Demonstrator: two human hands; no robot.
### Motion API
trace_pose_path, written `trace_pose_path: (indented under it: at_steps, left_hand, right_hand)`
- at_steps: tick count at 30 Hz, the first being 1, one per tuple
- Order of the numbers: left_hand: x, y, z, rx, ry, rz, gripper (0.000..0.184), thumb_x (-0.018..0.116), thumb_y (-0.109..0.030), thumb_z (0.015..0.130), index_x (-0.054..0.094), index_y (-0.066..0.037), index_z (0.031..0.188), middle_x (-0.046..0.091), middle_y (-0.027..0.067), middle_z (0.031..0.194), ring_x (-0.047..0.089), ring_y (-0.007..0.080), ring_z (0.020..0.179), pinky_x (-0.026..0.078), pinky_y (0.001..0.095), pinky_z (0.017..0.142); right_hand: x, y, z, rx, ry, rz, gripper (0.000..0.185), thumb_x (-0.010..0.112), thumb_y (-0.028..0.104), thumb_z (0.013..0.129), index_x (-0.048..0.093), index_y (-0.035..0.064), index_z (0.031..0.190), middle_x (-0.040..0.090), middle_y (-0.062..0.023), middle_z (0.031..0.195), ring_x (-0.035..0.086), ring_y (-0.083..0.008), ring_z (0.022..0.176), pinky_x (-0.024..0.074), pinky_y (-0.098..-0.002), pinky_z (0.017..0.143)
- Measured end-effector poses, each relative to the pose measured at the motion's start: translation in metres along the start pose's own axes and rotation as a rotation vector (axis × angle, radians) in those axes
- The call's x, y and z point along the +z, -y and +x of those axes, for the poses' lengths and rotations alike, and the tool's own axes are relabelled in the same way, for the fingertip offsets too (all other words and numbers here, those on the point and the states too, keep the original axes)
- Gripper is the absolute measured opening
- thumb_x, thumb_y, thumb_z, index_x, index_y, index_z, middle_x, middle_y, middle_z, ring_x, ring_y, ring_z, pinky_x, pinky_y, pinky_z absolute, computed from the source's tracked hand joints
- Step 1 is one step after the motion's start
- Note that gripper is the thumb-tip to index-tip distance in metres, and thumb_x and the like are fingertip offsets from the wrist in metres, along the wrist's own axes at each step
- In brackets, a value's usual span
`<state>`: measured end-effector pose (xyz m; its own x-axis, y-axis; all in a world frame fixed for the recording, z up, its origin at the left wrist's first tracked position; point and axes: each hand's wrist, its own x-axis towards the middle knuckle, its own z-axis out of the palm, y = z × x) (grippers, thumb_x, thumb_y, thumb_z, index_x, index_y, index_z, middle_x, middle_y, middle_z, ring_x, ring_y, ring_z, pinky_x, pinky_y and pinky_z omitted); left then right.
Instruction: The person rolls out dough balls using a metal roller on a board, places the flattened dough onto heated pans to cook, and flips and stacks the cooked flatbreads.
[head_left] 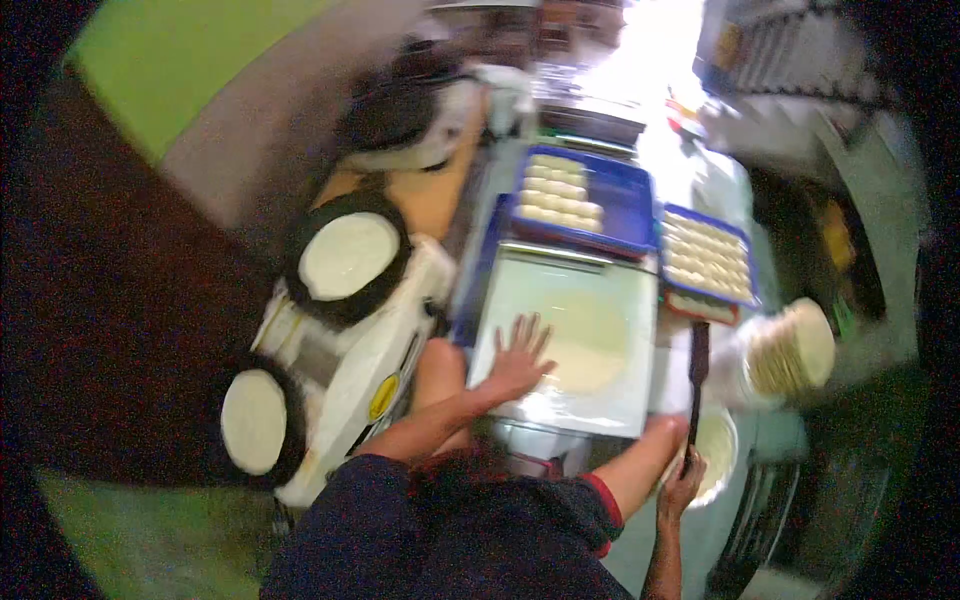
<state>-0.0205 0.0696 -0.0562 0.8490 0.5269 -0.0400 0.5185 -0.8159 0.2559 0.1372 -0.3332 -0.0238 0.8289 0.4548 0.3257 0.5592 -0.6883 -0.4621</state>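
My left hand (518,362) lies with its fingers spread on a white board (500,290), at the left edge of a flat, pale round sheet (588,345) that looks like dough. At the lower right, my right hand (682,484) is wrapped round the lower end of a long dark tool (698,375), whose wider part points away from me. This hand is beside a white bowl (732,470) with pale contents. Motion blur hides the finer detail of the tool.
Beyond the board stands a blue tray (625,205) partly filled with pale dough balls. Another blue tray (705,255) of balls is at its right. A pale stack of rounds (790,350) is at right. Two dark round plates with white discs (350,255) (255,422) flank a white appliance (365,370).
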Motion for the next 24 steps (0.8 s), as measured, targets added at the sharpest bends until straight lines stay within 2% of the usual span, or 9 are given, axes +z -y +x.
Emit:
trace_pose_path:
  at_steps: [4,5,8,11,13,14,17,21,24]
  left_hand:
    - [-0.046,-0.012,-0.061,-0.134,0.026,-0.207,0.080,0.051,-0.053,0.096,0.022,-0.014,0.159,0.003,0.0214,0.166,0.002,0.0425,0.152,0.003,0.0726,0.113]
    - [-0.039,-0.003,-0.077,-0.052,-0.070,-0.140,0.078,0.050,-0.053,0.096,0.023,-0.013,0.158,0.003,0.0206,0.166,0.002,0.0425,0.152,0.005,0.0711,0.114]
    - [-0.005,0.033,-0.127,-0.277,-0.316,-0.539,0.072,0.052,-0.047,0.095,0.030,-0.012,0.154,0.015,0.0200,0.161,0.013,0.0411,0.148,0.013,0.0648,0.115]
    - [0.022,0.053,-0.171,-0.663,-0.557,-1.276,0.065,0.057,-0.039,0.093,0.039,-0.011,0.149,0.032,0.0202,0.154,0.029,0.0389,0.143,0.024,0.0575,0.114]
    - [-0.012,0.065,-0.225,-0.677,-0.483,-0.920,0.058,0.060,-0.033,0.092,0.047,-0.010,0.143,0.041,0.0197,0.148,0.038,0.0384,0.138,0.030,0.0549,0.112]
    - [-0.050,0.071,-0.269,-0.555,-0.309,-0.328,0.053,0.062,-0.030,0.092,0.051,-0.008,0.138,0.045,0.0192,0.145,0.042,0.0387,0.134,0.033,0.0548,0.110]
    - [-0.028,0.072,-0.319,-0.730,-0.598,-0.378,0.053,0.068,-0.029,0.089,0.056,-0.005,0.134,0.049,0.0220,0.143,0.044,0.0427,0.134,0.034,0.0509,0.113]
    - [-0.035,0.074,-0.329,-0.716,-0.566,-0.529,0.050,0.066,-0.029,0.091,0.057,-0.006,0.134,0.049,0.0225,0.144,0.045,0.0414,0.134,0.036,0.0514,0.112]
    - [-0.033,0.080,-0.332,-0.643,-0.580,-0.550,0.049,0.065,-0.030,0.092,0.057,-0.006,0.134,0.047,0.0224,0.146,0.046,0.0411,0.134,0.036,0.0509,0.112]
  right_hand:
    - [0.043,0.232,0.062,-0.555,0.368,0.464,0.035,0.058,0.006,0.091,0.062,0.0069,0.125,0.064,-0.0157,0.107,0.064,-0.0355,0.097,0.0532,-0.0432,0.084]
    - [0.035,0.296,0.062,-0.698,0.512,0.476,0.036,0.057,0.006,0.091,0.062,0.0089,0.126,0.064,-0.0163,0.109,0.066,-0.0357,0.095,0.0549,-0.0431,0.080]
    - [0.059,0.404,0.029,-1.214,0.709,0.293,0.038,0.054,0.007,0.091,0.058,0.0113,0.129,0.062,-0.0187,0.117,0.068,-0.0387,0.096,0.0579,-0.0452,0.079]
    - [0.021,0.477,0.010,-1.332,1.023,0.175,0.039,0.055,0.007,0.088,0.060,0.0109,0.127,0.064,-0.0204,0.112,0.068,-0.0418,0.090,0.0572,-0.0478,0.079]
    - [0.025,0.489,0.007,-1.380,1.063,0.097,0.039,0.052,0.007,0.089,0.058,0.0119,0.128,0.064,-0.0202,0.109,0.068,-0.0420,0.088,0.0568,-0.0491,0.076]
    - [0.027,0.497,0.005,-1.402,1.082,0.055,0.039,0.051,0.007,0.090,0.058,0.0124,0.128,0.064,-0.0200,0.107,0.069,-0.0421,0.087,0.0566,-0.0497,0.075]
    - [0.081,0.536,-0.026,-1.458,1.023,0.091,0.041,0.055,0.009,0.089,0.057,0.0129,0.130,0.064,-0.0193,0.100,0.068,-0.0418,0.087,0.0560,-0.0474,0.072]
    - [0.201,0.582,-0.114,-1.573,1.087,0.561,0.035,0.060,0.015,0.091,0.061,0.0076,0.125,0.065,-0.0212,0.108,0.066,-0.0418,0.093,0.0551,-0.0467,0.081]
    - [0.192,0.614,-0.123,-1.486,1.240,0.861,0.032,0.063,0.017,0.091,0.063,0.0047,0.121,0.066,-0.0225,0.106,0.064,-0.0428,0.098,0.0517,-0.0487,0.089]
